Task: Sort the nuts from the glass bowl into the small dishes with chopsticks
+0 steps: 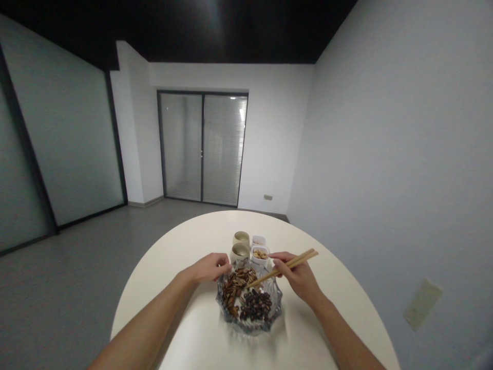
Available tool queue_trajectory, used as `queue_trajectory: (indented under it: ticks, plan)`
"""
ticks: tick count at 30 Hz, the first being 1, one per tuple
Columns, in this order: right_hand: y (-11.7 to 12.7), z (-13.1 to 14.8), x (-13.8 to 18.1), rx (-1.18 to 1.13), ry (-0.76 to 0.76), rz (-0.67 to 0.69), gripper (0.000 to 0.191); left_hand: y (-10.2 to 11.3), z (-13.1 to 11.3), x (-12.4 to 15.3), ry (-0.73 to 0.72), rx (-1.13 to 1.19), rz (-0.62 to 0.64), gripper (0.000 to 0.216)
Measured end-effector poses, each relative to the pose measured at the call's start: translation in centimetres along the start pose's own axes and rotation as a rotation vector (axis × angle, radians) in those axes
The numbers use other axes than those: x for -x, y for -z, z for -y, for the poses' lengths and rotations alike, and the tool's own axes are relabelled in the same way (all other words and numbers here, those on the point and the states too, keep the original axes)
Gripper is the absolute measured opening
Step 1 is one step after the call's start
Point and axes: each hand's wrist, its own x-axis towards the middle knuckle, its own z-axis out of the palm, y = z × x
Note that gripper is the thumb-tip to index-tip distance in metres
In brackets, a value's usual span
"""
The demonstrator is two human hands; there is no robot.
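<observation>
A scalloped clear glass bowl [275, 308] stands near the middle of the table. Brown elongated seeds [241, 281] lie in its left and far part, and dark, nearly black seeds [256, 306] are heaped in the nearer right part. My right hand [296, 275] is closed around a pair of wooden chopsticks [285, 266], whose tips reach into the bowl beside the brown seeds. Whether the tips pinch anything is too small to tell. At the bowl's far left rim is my left hand [211, 267], fingers curled and closed on the edge.
Two pale green cups [240, 252] stand just beyond the bowl. Right of them are two small white containers [260, 261], the nearer holding light tan pieces [260, 254]. All rest on a round white table [185, 236], with a wall [385, 180] close on the right.
</observation>
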Motion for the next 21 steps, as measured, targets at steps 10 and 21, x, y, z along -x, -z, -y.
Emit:
queue_trajectory:
  ticks: [10, 21]
  plan:
    - [0.64, -0.04, 0.18, 0.184, 0.017, 0.073, 0.042, 0.04, -0.05, -0.04, -0.010, -0.014, -0.008, 0.037]
    - [0.95, -0.17, 0.28, 0.178, -0.008, 0.076, 0.048, -0.08, 0.36, 0.07, -0.007, 0.023, 0.001, 0.039]
